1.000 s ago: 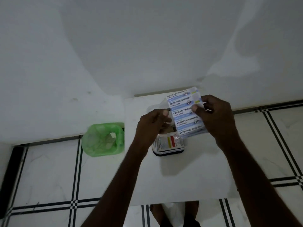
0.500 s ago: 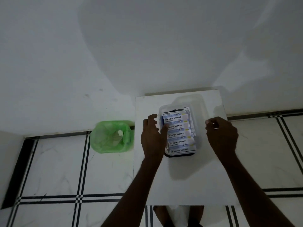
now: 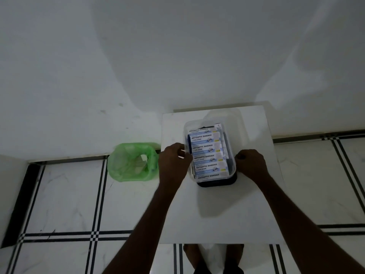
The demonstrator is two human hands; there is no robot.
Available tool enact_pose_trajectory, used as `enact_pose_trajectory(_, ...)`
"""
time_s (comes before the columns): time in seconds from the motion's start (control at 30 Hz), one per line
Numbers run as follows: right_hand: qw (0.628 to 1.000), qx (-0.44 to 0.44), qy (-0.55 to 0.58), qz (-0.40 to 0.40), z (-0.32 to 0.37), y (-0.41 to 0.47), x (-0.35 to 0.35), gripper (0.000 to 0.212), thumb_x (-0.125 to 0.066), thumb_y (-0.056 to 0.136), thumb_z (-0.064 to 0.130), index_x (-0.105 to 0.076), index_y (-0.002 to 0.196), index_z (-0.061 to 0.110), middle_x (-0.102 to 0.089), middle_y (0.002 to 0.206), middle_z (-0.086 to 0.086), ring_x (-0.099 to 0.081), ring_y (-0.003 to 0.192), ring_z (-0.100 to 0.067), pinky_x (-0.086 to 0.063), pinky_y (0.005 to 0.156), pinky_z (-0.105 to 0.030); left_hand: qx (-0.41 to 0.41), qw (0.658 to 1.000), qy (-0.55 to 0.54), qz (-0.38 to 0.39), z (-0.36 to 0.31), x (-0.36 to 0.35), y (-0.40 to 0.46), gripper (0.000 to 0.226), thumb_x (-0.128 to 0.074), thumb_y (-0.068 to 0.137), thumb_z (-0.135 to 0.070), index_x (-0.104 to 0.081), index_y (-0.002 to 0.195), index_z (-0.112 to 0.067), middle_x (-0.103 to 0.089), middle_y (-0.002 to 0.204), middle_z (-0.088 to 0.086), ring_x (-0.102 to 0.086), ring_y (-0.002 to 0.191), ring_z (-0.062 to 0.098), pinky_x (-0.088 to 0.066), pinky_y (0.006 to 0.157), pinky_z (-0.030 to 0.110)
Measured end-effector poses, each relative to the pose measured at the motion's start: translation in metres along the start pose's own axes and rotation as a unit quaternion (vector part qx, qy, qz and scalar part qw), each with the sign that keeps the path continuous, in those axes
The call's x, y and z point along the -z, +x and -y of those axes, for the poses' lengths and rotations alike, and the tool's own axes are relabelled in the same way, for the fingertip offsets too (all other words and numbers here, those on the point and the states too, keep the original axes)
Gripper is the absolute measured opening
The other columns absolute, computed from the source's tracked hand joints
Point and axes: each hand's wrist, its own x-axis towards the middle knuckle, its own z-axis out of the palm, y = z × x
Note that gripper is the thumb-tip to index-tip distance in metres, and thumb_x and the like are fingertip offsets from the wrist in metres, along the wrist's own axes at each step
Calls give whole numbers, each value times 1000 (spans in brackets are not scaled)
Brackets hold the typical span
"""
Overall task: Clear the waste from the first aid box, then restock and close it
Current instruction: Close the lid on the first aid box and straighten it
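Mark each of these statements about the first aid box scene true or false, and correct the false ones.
1. Antiseptic bandage packets lie inside the first aid box. True.
2. The green bin stands on the white table. False: it stands on the floor, left of the table.
3. The left hand and right hand flank the box. True.
4. The right hand holds the packets in the air. False: they rest in the box.

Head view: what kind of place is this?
Probably a room in a home, in a corner. Signs: a plain white wall, a tiled floor with black lines, a green-lined waste bin on it, and a small white table bearing the first aid box.
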Motion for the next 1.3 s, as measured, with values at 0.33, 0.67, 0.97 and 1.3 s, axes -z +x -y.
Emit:
enact_pose_trajectory(0.33,958,73,143,-239,63,-63,95,27,-70,76,8,-61,102,12,-66,79,0,-64,68,-17,-50,70,-30,35,999,-4,3,-1,-7,5,33,-58,72,-30,-73,94,-11,-75,79,3,-72,68,23,-61,65,46)
enact_pose_trajectory(0.67,973,165,42,-159,126,-70,1,23,-69,80,10,-66,103,6,-69,94,-10,-65,86,-23,-48,76,-25,125,964,-202,117,3,2,19,26,-51,100,-18,-70,113,-4,-74,102,21,-73,93,37,-61,79,43)
enact_pose_trajectory(0.97,954,168,83,-235,99,-56,14,18,-65,86,7,-67,103,5,-72,102,-15,-72,88,-26,-55,68,-23,96,978,-167,83,-10,-2,33,41,-76,84,-30,-66,115,-5,-75,96,13,-75,84,27,-64,65,39)
enact_pose_trajectory(1.3,978,85,-39,-188,62,-29,20,21,-60,90,16,-71,98,0,-74,92,-19,-71,79,-33,-51,65,-27,54,992,-96,55,-7,-12,30,42,-67,68,-37,-71,108,-25,-77,84,3,-75,73,26,-62,72,49)
